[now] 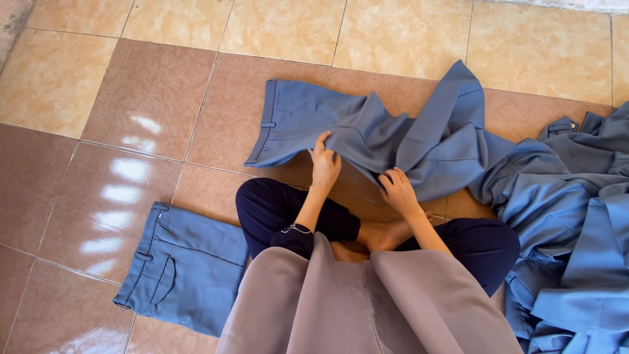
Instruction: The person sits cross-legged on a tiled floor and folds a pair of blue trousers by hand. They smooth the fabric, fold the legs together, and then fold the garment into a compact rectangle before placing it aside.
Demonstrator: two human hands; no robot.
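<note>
A pair of blue-grey trousers lies rumpled on the tiled floor in front of me, waistband to the left. My left hand pinches the trousers' near edge by the crotch area. A little to the right, my right hand grips the same edge where the cloth folds. I sit cross-legged in dark navy trousers with a taupe garment over my lap.
A folded pair of blue trousers lies at my left on the floor. A heap of more blue garments is piled at my right. Glossy brown and beige floor tiles stretch ahead and to the left.
</note>
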